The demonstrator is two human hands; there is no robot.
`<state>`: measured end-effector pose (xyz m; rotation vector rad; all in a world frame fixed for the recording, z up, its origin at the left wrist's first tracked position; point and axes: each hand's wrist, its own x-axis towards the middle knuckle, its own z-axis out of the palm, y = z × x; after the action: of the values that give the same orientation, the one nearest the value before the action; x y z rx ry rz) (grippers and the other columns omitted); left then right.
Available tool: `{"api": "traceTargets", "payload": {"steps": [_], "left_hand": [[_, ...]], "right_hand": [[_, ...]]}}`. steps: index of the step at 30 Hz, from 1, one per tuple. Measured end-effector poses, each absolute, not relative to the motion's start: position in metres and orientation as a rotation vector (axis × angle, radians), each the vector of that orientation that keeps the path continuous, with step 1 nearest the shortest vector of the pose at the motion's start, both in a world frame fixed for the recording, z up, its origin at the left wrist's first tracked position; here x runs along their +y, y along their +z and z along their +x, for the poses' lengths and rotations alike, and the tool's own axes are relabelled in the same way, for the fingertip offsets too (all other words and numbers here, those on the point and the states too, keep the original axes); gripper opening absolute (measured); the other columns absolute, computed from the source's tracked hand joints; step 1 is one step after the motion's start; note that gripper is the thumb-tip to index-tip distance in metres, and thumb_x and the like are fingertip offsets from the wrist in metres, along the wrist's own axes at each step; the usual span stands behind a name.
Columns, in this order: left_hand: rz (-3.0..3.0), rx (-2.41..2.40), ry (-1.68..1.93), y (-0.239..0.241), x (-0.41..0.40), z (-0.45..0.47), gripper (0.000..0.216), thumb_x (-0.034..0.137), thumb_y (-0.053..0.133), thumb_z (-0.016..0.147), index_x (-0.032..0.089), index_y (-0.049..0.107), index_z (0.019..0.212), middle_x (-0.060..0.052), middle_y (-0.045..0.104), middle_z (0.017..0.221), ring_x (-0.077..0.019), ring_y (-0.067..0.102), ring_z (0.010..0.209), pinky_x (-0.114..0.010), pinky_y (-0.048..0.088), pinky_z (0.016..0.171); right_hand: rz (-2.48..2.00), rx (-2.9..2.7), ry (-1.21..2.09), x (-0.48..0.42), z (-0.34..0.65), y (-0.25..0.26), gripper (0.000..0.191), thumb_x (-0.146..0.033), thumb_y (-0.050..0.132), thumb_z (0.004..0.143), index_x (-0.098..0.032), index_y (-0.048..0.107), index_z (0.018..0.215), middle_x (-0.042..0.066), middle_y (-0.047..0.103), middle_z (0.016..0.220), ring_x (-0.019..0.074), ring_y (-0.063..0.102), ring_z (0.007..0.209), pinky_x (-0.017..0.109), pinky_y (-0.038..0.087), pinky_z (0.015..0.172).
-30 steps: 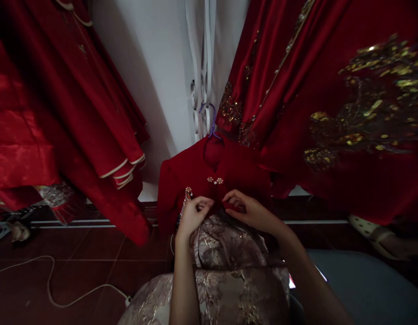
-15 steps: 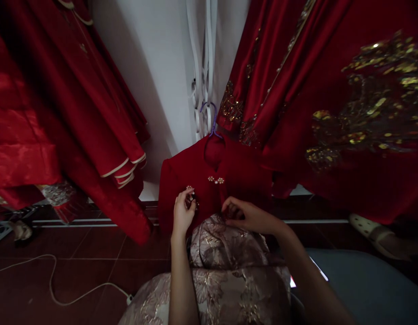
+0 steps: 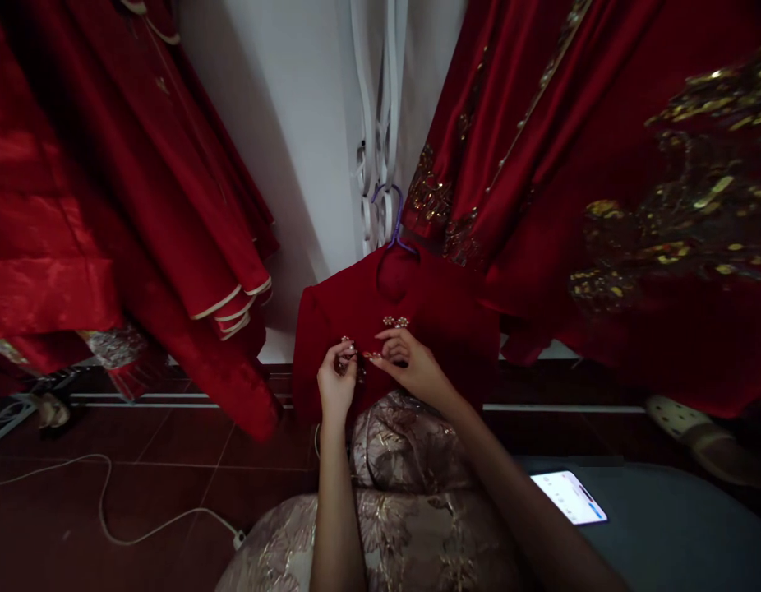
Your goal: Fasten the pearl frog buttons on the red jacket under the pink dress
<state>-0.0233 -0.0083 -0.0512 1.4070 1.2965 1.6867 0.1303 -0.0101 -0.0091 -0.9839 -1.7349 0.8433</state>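
A red jacket (image 3: 337, 306) hangs in front of me on a purple hanger (image 3: 397, 220), with a pearl-and-gold clasp (image 3: 395, 321) on its upper front. My left hand (image 3: 336, 386) is closed at the jacket's left side, its fingertips pinching a beaded ornament (image 3: 347, 339) that partly shows around them. Close to it, my right hand (image 3: 411, 366) is over the jacket front below the clasp, thumb and fingers drawn together toward the left fingertips. Whatever lies between the right fingertips is too small to make out.
Patterned shiny cloth (image 3: 398, 444) covers my lap. A lit phone (image 3: 570, 497) lies on a grey-blue seat (image 3: 664, 526) at right. Red garments (image 3: 171, 164) hang on both sides. A white cable (image 3: 140, 538) crosses the tiled floor at left.
My right hand has moved left and up, from the jacket's lower front to beside my left hand. The left hand stays at the ornament. The phone screen is now more exposed.
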Motion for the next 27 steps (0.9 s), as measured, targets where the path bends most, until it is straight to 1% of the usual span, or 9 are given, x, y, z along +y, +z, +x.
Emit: {"api": "traceTargets", "payload": {"steps": [5, 9, 14, 20, 27], "left_hand": [[1.347, 1.279, 1.673, -0.046, -0.011, -0.025, 0.024, 0.022, 0.058, 0.071, 0.015, 0.063, 0.094, -0.006, 0.066, 0.093, -0.0117, 0.059, 0.075, -0.024, 0.047, 0.07], [1.33, 1.297, 1.684, -0.046, -0.012, -0.025, 0.028, 0.028, 0.061, 0.071, 0.015, 0.063, 0.095, -0.007, 0.066, 0.092, -0.0113, 0.059, 0.072, -0.024, 0.047, 0.067], [1.304, 1.316, 1.714, -0.047, -0.011, -0.024, 0.03, 0.032, 0.062, 0.071, 0.014, 0.064, 0.094, -0.007, 0.067, 0.088, -0.0113, 0.059, 0.071, -0.024, 0.047, 0.067], [1.341, 1.343, 1.674, -0.05, -0.01, -0.025, 0.03, 0.032, 0.063, 0.071, 0.014, 0.066, 0.095, -0.007, 0.068, 0.088, -0.012, 0.06, 0.073, -0.024, 0.047, 0.068], [1.293, 1.346, 1.687, -0.05, -0.01, -0.024, 0.027, 0.027, 0.062, 0.069, 0.014, 0.068, 0.093, -0.007, 0.069, 0.087, -0.0122, 0.062, 0.071, -0.024, 0.049, 0.069]], "right_hand": [[-0.989, -1.744, 0.796, 0.011, 0.103, -0.022, 0.033, -0.025, 0.061, 0.073, -0.021, 0.049, 0.103, 0.0, 0.056, 0.077, 0.0111, 0.058, 0.069, 0.026, 0.052, 0.066], [-1.002, -1.724, 0.752, 0.015, 0.102, -0.03, 0.034, -0.024, 0.06, 0.073, -0.02, 0.048, 0.104, 0.0, 0.056, 0.077, 0.011, 0.058, 0.068, 0.026, 0.052, 0.066], [-1.034, -1.705, 0.713, 0.012, 0.105, -0.028, 0.035, -0.023, 0.059, 0.074, -0.02, 0.048, 0.107, 0.001, 0.057, 0.079, 0.0115, 0.058, 0.07, 0.027, 0.052, 0.068], [-1.038, -1.72, 0.656, 0.015, 0.104, -0.029, 0.034, -0.023, 0.059, 0.074, -0.02, 0.049, 0.106, 0.001, 0.057, 0.079, 0.0111, 0.057, 0.069, 0.026, 0.051, 0.067], [-1.054, -1.711, 0.609, 0.016, 0.102, -0.033, 0.032, -0.023, 0.059, 0.075, -0.019, 0.05, 0.106, 0.001, 0.057, 0.078, 0.0111, 0.057, 0.069, 0.025, 0.05, 0.067]]}}
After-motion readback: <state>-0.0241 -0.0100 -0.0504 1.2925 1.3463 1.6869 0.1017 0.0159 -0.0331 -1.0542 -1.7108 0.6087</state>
